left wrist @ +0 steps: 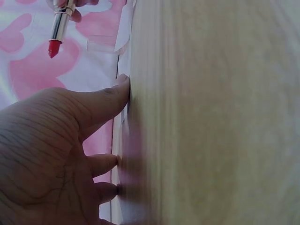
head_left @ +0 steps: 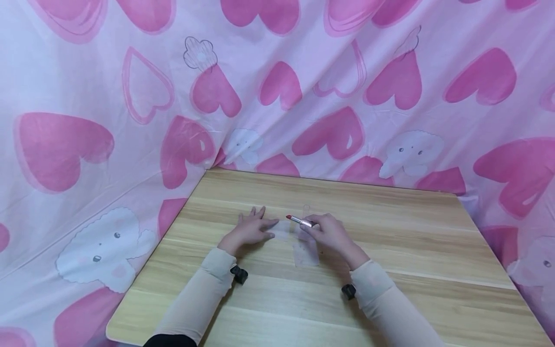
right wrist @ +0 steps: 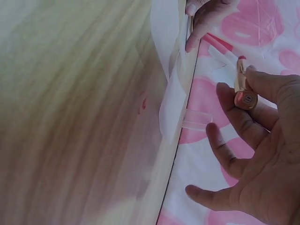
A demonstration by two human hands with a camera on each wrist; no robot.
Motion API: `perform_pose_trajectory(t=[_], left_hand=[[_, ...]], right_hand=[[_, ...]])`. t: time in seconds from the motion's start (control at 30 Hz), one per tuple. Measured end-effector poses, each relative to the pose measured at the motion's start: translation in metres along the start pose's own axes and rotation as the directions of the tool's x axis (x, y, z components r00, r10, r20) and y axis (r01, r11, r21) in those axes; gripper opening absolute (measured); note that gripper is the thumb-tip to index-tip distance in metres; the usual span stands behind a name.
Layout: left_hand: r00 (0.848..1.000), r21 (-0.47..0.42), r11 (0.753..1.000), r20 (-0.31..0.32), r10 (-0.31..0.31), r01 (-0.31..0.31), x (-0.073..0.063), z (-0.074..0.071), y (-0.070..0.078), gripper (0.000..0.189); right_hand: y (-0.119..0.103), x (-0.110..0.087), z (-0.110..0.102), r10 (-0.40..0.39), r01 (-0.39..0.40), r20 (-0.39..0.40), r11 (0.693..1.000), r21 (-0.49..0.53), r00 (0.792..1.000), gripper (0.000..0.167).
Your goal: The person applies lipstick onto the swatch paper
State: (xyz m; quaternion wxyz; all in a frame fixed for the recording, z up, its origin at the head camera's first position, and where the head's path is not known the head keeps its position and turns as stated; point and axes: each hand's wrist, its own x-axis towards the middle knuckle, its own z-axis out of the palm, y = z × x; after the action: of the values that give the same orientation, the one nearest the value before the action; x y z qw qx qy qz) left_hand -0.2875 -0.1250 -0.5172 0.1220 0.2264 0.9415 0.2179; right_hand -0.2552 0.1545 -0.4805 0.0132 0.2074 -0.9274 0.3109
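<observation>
My right hand (head_left: 329, 233) pinches a lipstick (head_left: 305, 223) between thumb and fingers, above the tabletop. Its bare red tip points left toward my other hand; the tube is shiny metal. In the right wrist view the remaining fingers (right wrist: 225, 147) are spread away from the tube. On the table to the left, my left hand (head_left: 249, 229) lies with fingers spread, thumb and fingertips down at a thin white paper (head_left: 283, 230). Another pale paper piece (head_left: 307, 255) lies nearer me, below the right hand. Behind the papers stands a clear cap (right wrist: 197, 119).
A wood-grain table (head_left: 412, 250) spreads out under both hands. Pink heart-patterned cloth (head_left: 277, 130) hangs along its back and left sides. Small red smears (right wrist: 143, 106) show on the table's surface near the papers. A black wrist device (head_left: 239, 274) sits on the left sleeve.
</observation>
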Motion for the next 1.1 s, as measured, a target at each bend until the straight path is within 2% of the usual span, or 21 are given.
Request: perform_pose_trajectory(t=[0.13,0.3,0.5,0.83,1.1], left_hand=[[1.000,0.014,1.000,-0.004,-0.010,0.010,0.001,0.001,-0.001,0.053],[1.000,0.011,1.000,-0.005,-0.010,0.010,0.001,-0.001,0.001,0.052],[1.000,0.011,1.000,-0.001,-0.008,0.008,0.002,-0.001,0.001,0.052],[1.000,0.013,1.000,0.000,-0.011,0.011,0.002,-0.001,-0.001,0.052],[1.000,0.013,1.000,-0.006,-0.012,0.012,0.001,0.001,-0.003,0.052]], right_hand=[[-0.001,0.004,-0.001,-0.032,0.033,0.022,0.999,-0.030,0.999,0.021],[-0.006,0.010,0.000,-0.009,0.011,0.065,1.000,-0.028,0.998,0.018],[-0.009,0.017,0.002,-0.001,0.006,0.082,0.998,-0.061,0.997,0.019],[-0.011,0.025,0.006,0.079,-0.059,0.094,0.979,-0.197,0.992,0.024],[-0.018,0.030,0.014,0.094,-0.065,0.097,0.961,-0.270,0.991,0.025]])
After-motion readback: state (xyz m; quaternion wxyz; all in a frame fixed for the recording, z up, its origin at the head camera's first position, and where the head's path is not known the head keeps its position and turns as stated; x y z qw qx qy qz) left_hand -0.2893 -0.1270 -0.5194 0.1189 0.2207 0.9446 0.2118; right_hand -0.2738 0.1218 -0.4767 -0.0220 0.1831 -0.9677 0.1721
